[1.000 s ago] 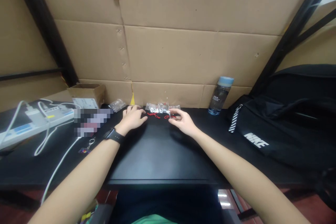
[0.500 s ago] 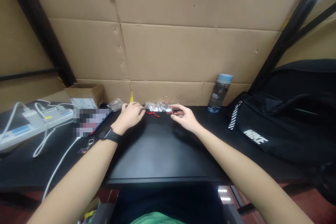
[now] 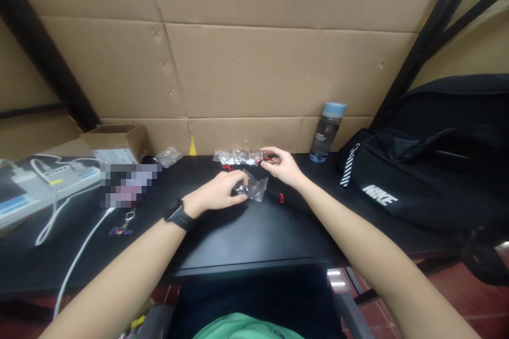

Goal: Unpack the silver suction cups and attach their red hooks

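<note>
My left hand (image 3: pixel 223 190) is over the middle of the table, thumb and fingers closed on a clear plastic bag (image 3: pixel 257 190) whose loose end points right. At the back, my right hand (image 3: pixel 284 168) has its fingers curled at the right end of a row of small shiny clear packets (image 3: pixel 235 157). Something red shows between those fingers; what they grip is too small to make out. A small red cord loop (image 3: pixel 282 198) lies on the black table just below my right hand. More red cord (image 3: pixel 227 168) lies in front of the packets.
On the left are a white power strip (image 3: pixel 51 188), a phone (image 3: pixel 129 185) on a white cable, a keyring (image 3: pixel 121 231), an open cardboard box (image 3: pixel 119 143) and a crumpled clear bag (image 3: pixel 168 157). A water bottle (image 3: pixel 327 133) and a black bag (image 3: pixel 421 169) stand right.
My left hand has come from the back left toward the middle, now with a clear bag in it. A red cord loop now lies below my right hand, which stays near the packets.
</note>
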`<action>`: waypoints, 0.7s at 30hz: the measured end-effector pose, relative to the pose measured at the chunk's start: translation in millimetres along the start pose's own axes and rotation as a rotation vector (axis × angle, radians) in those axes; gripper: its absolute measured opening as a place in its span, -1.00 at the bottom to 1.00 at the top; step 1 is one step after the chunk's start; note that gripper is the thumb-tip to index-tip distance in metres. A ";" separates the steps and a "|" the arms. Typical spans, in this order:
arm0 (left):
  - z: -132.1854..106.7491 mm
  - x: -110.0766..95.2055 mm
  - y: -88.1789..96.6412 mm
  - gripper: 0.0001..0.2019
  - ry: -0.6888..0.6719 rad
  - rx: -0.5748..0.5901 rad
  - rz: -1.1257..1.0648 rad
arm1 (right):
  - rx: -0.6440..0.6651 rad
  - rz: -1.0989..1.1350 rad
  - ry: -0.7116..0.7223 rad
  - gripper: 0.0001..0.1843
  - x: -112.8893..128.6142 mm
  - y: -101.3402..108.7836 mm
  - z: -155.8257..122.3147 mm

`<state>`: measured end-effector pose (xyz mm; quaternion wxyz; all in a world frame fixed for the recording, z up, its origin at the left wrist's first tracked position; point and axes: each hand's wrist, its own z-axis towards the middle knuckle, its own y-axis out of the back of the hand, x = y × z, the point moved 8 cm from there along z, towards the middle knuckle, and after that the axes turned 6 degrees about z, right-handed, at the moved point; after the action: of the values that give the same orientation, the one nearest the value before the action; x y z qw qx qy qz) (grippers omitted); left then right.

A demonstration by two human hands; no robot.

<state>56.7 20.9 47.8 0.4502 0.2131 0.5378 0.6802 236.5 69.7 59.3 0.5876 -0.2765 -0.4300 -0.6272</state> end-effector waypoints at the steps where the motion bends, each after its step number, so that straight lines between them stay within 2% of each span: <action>1: 0.1 3.9 -5.5 -0.70 0.009 0.018 0.004 | 0.017 -0.003 -0.015 -0.50 -1.2 0.0 0.3; 3: -0.1 9.0 -15.3 -0.63 0.012 0.067 0.024 | 0.098 -0.002 -0.086 -0.51 -5.1 -1.1 -0.1; 7: -1.4 11.2 -22.1 -0.65 -0.014 0.132 0.054 | 0.449 0.034 -0.300 -0.52 -9.2 -4.8 -12.7; 14: -7.3 12.4 -6.3 -0.71 -0.012 0.197 0.080 | 0.819 0.229 -0.573 -0.48 -2.9 10.5 -43.0; 17: -11.4 14.2 0.0 -0.75 0.011 0.237 -0.005 | 0.877 0.256 -0.647 -0.49 -10.7 8.5 -49.4; 21: -15.3 14.3 -1.0 -0.75 0.019 0.307 -0.118 | 0.840 0.274 -0.658 -0.50 -20.3 2.4 -47.7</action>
<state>38.1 24.7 39.0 0.4463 0.2413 0.6512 0.5644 249.5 38.7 19.8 0.5584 -0.2530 -0.7643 -0.2000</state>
